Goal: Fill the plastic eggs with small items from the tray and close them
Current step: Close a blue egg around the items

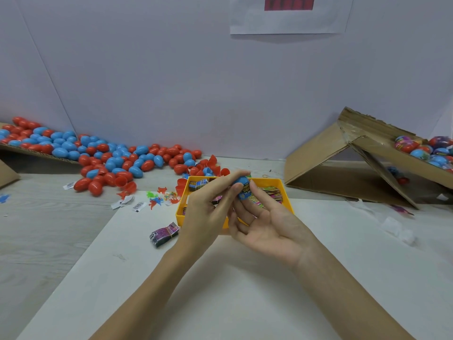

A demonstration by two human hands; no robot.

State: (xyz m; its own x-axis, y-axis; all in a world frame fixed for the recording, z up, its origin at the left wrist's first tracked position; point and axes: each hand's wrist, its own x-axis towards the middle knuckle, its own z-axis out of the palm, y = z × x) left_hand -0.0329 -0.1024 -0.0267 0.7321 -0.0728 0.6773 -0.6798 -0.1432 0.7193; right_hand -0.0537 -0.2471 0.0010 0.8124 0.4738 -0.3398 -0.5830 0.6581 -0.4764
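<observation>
Centre frame: both hands meet over the yellow tray (286, 192). Left hand (208, 209) pinches the blue egg (241, 184) at its upper end; right hand (267, 222) supports it with fingertips, palm upturned. Loose red and blue eggs (117, 160) lie at mid-left on the surface (220, 278).

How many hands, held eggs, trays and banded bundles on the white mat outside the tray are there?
Hands: 2, left hand and right hand
Held egg: 1, blue
Tray: 1, yellow
Bundle on the mat: 1
Total: 5
</observation>
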